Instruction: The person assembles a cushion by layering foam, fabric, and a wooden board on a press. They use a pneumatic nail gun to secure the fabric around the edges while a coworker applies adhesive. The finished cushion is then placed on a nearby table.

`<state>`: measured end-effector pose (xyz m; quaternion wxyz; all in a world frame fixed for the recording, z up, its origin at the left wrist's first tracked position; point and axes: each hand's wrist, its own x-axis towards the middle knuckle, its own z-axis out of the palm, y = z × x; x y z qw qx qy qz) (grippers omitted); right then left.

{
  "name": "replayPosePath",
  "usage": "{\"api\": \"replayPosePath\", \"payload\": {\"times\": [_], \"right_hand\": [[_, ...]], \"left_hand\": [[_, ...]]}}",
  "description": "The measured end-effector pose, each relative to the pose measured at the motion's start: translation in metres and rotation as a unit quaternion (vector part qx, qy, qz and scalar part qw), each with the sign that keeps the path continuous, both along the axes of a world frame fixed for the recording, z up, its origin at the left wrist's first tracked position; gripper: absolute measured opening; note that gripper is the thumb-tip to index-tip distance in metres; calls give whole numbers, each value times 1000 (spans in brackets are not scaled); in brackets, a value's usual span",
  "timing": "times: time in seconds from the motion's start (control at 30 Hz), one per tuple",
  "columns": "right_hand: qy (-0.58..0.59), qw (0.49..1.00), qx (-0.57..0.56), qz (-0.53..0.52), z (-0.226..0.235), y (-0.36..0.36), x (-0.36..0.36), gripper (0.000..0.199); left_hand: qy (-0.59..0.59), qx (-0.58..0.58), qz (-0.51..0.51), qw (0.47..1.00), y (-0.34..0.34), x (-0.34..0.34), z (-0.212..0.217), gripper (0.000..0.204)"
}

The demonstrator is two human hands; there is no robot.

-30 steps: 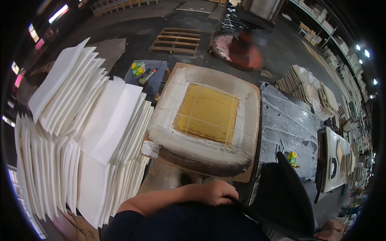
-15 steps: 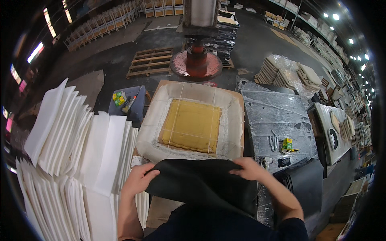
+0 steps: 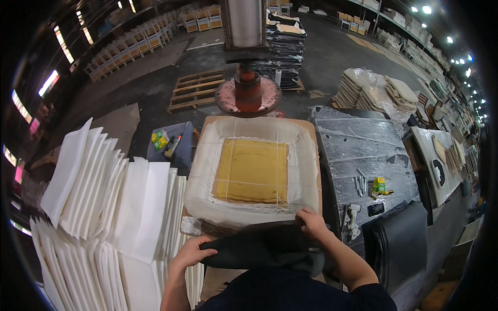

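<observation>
A black sheet [image 3: 249, 243] is held before the torso, at 6 o'clock from a pale padded form [image 3: 306, 194] with a yellow panel [image 3: 252, 171] at its middle. The form's near edge is partly covered by the sheet's upper edge; whether they touch cannot be told. A stack of white sheets [image 3: 137, 207] is set close by the left forearm, at 9 o'clock, so little room is left there. At 3 o'clock, past the right forearm, folded black sheets [image 3: 397, 249] are hung near a plastic-wrapped surface [image 3: 363, 142]. A narrow dark gap is left between that surface and the board [image 3: 317, 155] under the form.

The sheet's long axis is laid roughly from 9 toward 3 o'clock, tilted slightly upward at the right. Its left end is pinched between thumb and fingers of the left hand [image 3: 193, 252]; its upper right edge is gripped by the right hand [image 3: 314, 225], and the lower right part is left sagging.
</observation>
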<state>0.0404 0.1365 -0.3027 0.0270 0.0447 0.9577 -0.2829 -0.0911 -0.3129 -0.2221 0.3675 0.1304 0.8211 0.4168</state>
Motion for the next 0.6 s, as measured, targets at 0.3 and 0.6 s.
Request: {"api": "replayPosePath", "payload": {"times": [0.3, 0.6], "right_hand": [[107, 993, -14, 47, 13, 19, -3, 30], [42, 996, 26, 79, 59, 39, 23, 50]], "left_hand": [[75, 150, 152, 974, -4, 22, -24, 16], [303, 2, 39, 952, -16, 25, 55, 15]]}}
